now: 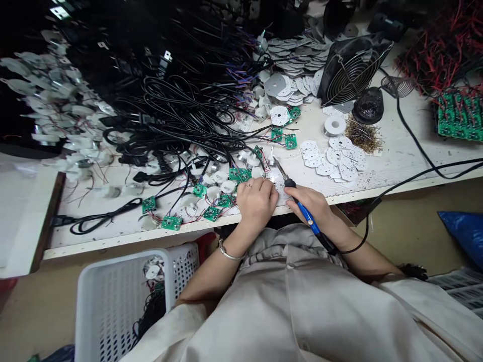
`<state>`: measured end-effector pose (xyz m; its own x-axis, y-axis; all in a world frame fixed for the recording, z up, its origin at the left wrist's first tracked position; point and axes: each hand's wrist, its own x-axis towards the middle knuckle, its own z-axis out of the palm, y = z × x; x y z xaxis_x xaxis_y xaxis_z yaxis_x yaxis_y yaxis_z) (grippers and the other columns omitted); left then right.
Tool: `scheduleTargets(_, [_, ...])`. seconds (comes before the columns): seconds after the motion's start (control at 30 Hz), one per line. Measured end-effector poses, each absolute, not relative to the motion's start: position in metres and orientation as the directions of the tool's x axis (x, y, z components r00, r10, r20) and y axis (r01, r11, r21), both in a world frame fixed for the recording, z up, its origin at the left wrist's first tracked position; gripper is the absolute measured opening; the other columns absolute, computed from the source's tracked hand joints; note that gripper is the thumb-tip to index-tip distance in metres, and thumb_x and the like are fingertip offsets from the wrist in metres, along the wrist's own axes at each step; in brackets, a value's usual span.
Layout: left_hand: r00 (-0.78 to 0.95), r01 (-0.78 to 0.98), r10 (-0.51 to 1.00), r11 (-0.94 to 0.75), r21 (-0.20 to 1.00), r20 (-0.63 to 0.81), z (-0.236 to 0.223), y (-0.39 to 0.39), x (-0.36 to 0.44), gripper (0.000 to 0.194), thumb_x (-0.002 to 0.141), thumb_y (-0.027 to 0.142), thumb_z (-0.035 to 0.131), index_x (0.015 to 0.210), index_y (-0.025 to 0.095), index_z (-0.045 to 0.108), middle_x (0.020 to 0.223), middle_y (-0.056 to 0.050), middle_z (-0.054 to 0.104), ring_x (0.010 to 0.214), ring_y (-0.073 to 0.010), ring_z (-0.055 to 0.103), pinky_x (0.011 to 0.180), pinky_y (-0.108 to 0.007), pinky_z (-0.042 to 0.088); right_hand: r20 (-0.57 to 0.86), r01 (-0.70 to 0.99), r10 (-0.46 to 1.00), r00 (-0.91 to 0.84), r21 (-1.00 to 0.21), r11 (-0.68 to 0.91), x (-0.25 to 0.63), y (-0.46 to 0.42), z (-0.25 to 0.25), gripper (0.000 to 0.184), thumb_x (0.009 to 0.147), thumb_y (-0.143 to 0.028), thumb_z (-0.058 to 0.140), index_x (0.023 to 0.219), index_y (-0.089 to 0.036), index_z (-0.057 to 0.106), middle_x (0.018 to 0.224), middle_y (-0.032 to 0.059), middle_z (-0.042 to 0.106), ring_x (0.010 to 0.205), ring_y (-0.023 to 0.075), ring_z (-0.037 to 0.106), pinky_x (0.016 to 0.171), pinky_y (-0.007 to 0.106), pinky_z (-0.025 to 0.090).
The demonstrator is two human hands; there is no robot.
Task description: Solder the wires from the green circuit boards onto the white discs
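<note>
My right hand [315, 206] is closed around the blue handle of a soldering iron [308, 217]. The iron's metal tip points up and left, close to a small white and metal part on the bench. Beside it, my left hand [257, 201] rests near the bench edge with its fingers curled in; whatever they pinch is hidden. Just left of that hand lie green circuit boards [225, 200] and white motor-like parts [228, 187] joined by thin wires. A reel of solder [334, 126] stands farther back on the right.
Black power cords [184, 108] pile up at the back left. White round boards [343, 158] lie right, before a small fan [349, 70] and a dark iron holder [368, 105]. The iron's cable [407, 176] runs off right. Below the bench stands a grey basket [113, 271].
</note>
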<state>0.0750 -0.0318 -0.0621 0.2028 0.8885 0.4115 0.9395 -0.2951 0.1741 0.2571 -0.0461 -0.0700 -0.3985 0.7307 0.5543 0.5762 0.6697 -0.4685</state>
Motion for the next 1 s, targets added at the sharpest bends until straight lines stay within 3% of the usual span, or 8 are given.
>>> scheduleTargets(0.2, [0.212, 0.783, 0.915, -0.369, 0.500, 0.344, -0.059, -0.032, 0.060, 0.013, 0.093, 0.026, 0.059, 0.088, 0.024, 0.070, 0.090, -0.001, 0.075, 0.090, -0.0188, 0.067, 0.083, -0.036, 0.042, 0.560, 0.529, 0.752, -0.348, -0.545, 0.651, 0.256, -0.045, -0.062, 0.026, 0.096, -0.023, 0.055, 0.122, -0.020, 0.060, 0.106, 0.0086, 0.075, 0.094, 0.0177, 0.073, 0.086, 0.027, 0.060])
scheduleTargets(0.3, [0.243, 0.728, 0.922, -0.378, 0.572, 0.301, -0.055, -0.032, 0.055, 0.012, 0.093, 0.028, 0.060, 0.089, 0.024, 0.071, 0.095, -0.001, 0.076, 0.095, -0.0184, 0.068, 0.087, -0.037, 0.042, 0.544, 0.504, 0.768, -0.339, -0.584, 0.636, 0.256, -0.045, -0.061, 0.027, 0.096, -0.023, 0.056, 0.123, -0.020, 0.060, 0.108, 0.0087, 0.075, 0.098, 0.0174, 0.073, 0.089, 0.026, 0.060])
scheduleTargets(0.43, [0.265, 0.774, 0.938, -0.346, 0.529, 0.225, -0.051, -0.033, 0.056, 0.010, 0.086, 0.022, 0.063, 0.079, 0.023, 0.069, 0.098, -0.001, 0.076, 0.097, -0.0200, 0.067, 0.089, -0.039, 0.040, 0.523, 0.450, 0.788, -0.324, -0.648, 0.615, 0.258, -0.048, -0.063, 0.028, 0.096, -0.024, 0.056, 0.122, -0.021, 0.062, 0.111, 0.0089, 0.075, 0.100, 0.0187, 0.073, 0.089, 0.029, 0.060])
scheduleTargets(0.53, [0.259, 0.807, 0.940, -0.337, 0.485, 0.222, -0.051, -0.033, 0.059, 0.011, 0.083, 0.018, 0.062, 0.074, 0.022, 0.066, 0.096, -0.001, 0.075, 0.095, -0.0208, 0.066, 0.087, -0.039, 0.039, 0.497, 0.318, 0.846, -0.191, -0.784, 0.533, 0.263, -0.055, -0.067, 0.025, 0.095, -0.033, 0.056, 0.116, -0.022, 0.065, 0.101, 0.0070, 0.077, 0.092, 0.0198, 0.075, 0.084, 0.034, 0.062])
scheduleTargets(0.6, [0.255, 0.811, 0.940, -0.335, 0.479, 0.225, -0.052, -0.033, 0.060, 0.011, 0.083, 0.017, 0.062, 0.074, 0.022, 0.065, 0.096, -0.001, 0.075, 0.095, -0.0206, 0.066, 0.086, -0.039, 0.039, 0.399, 0.163, 0.917, -0.012, -0.904, 0.396, 0.266, -0.061, -0.071, 0.027, 0.097, -0.040, 0.050, 0.107, -0.022, 0.068, 0.077, 0.0027, 0.076, 0.066, 0.0169, 0.073, 0.062, 0.030, 0.062])
scheduleTargets(0.7, [0.266, 0.818, 0.939, -0.339, 0.464, 0.217, -0.052, -0.032, 0.060, 0.011, 0.083, 0.017, 0.062, 0.074, 0.022, 0.065, 0.097, -0.001, 0.075, 0.094, -0.0204, 0.066, 0.085, -0.038, 0.039, 0.197, -0.030, 0.968, 0.157, -0.979, 0.204, 0.269, -0.065, -0.073, 0.038, 0.098, -0.047, 0.045, 0.090, -0.020, 0.071, 0.047, -0.0039, 0.061, 0.033, 0.0102, 0.050, 0.034, 0.021, 0.041])
scheduleTargets(0.77, [0.275, 0.821, 0.935, -0.350, 0.451, 0.225, -0.053, -0.032, 0.060, 0.011, 0.084, 0.018, 0.062, 0.074, 0.021, 0.066, 0.098, -0.001, 0.075, 0.093, -0.0202, 0.065, 0.084, -0.038, 0.038, 0.163, -0.033, 0.972, 0.167, -0.985, 0.171, 0.269, -0.065, -0.073, 0.039, 0.096, -0.048, 0.049, 0.084, -0.019, 0.072, 0.042, -0.0050, 0.056, 0.031, 0.0087, 0.044, 0.032, 0.020, 0.035])
scheduleTargets(1.0, [0.280, 0.822, 0.929, -0.363, 0.439, 0.244, -0.054, -0.032, 0.060, 0.011, 0.085, 0.018, 0.062, 0.075, 0.021, 0.066, 0.097, 0.000, 0.075, 0.093, -0.0198, 0.066, 0.082, -0.037, 0.037, 0.175, 0.087, 0.975, 0.137, -0.983, 0.164, 0.269, -0.062, -0.072, 0.039, 0.095, -0.049, 0.049, 0.084, -0.021, 0.074, 0.041, -0.0052, 0.054, 0.033, 0.0099, 0.047, 0.037, 0.022, 0.040])
